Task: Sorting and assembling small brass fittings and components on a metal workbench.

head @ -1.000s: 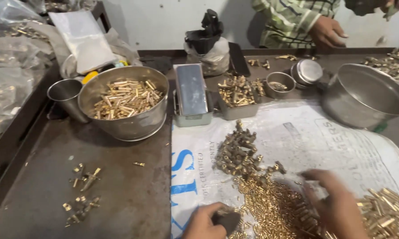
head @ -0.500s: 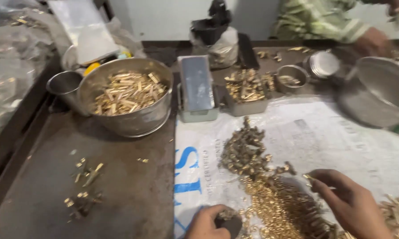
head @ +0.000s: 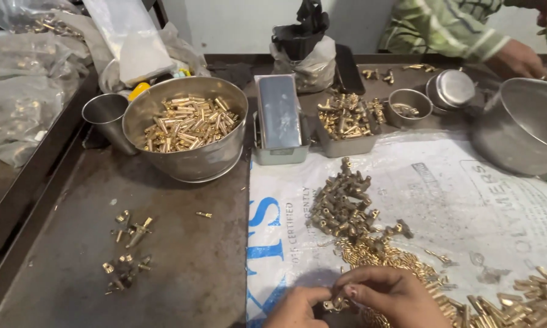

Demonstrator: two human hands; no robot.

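Note:
My left hand and my right hand meet at the bottom edge of the view, fingertips pinched together on a small brass fitting. They hover over a white printed sack spread on the metal table. Just above my hands lies a pile of darker brass fittings, with a spread of small shiny brass pieces beside it. More brass tubes lie at the lower right.
A steel bowl of brass tubes, a steel cup, a lidded metal box, a tray of fittings and a large steel pan stand behind. Loose fittings lie left. Another person's hand works at far right.
My right hand has come in from the right to meet my left hand, and both now pinch one fitting. The view has shifted slightly toward the left.

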